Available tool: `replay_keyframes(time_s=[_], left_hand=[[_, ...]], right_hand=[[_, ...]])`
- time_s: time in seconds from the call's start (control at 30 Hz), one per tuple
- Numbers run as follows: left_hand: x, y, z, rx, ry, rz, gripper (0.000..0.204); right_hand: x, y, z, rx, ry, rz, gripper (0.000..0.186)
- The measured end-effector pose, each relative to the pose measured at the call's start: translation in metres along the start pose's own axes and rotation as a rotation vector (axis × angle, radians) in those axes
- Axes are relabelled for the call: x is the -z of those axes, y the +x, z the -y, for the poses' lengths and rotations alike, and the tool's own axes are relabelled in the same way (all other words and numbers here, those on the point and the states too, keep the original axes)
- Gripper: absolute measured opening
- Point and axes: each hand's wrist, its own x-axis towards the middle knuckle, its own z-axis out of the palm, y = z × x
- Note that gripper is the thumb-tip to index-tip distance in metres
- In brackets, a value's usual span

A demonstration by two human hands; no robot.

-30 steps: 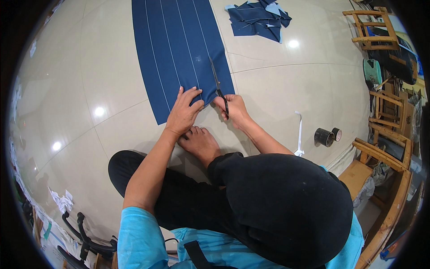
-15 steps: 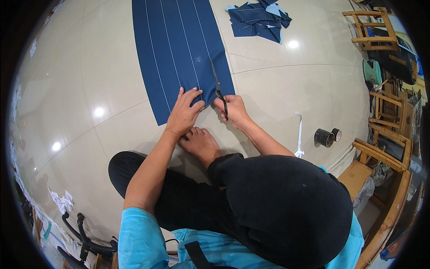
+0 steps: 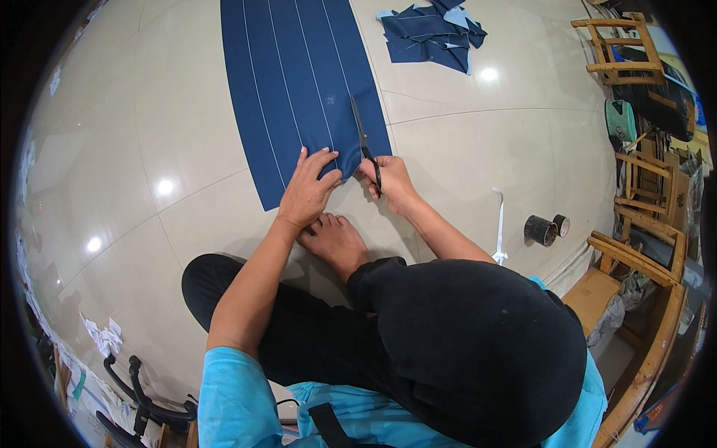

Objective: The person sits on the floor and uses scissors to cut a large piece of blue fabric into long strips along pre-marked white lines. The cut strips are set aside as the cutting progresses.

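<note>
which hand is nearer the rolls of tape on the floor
Right. The right hand, holding scissors, is closer to the tape rolls; the left hand presses the blue cloth farther away.

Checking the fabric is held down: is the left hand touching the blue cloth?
Touching. The head view shows the left hand lying flat on the near end of the blue cloth, fingers spread across it.

Navy cloth (image 3: 299,82) with thin white stripes, black scissors (image 3: 366,145), cream floor tiles (image 3: 523,127).

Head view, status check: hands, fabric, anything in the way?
Left hand flat on blue striped fabric. Right hand closed on black scissors, blades on the fabric's right edge. Bare foot just behind; cut path unobstructed.
</note>
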Motion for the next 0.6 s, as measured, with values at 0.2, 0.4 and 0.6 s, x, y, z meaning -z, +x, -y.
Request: replay_keyframes(time_s=[0.2,0.4,0.6], left_hand=[[0.001,-0.001,0.002,0.002,-0.025,-0.003,0.015],[0.000,0.000,0.000,-0.013,-0.026,-0.011,0.015],[-0.001,0.000,0.001,-0.020,-0.005,0.000,0.014]], right_hand=[[-0.002,0.010,0.002,0.009,0.004,-0.006,0.033],[-0.001,0.012,0.005,0.022,0.032,0.015,0.035],[-0.002,0.011,0.008,0.012,0.012,0.006,0.035]])
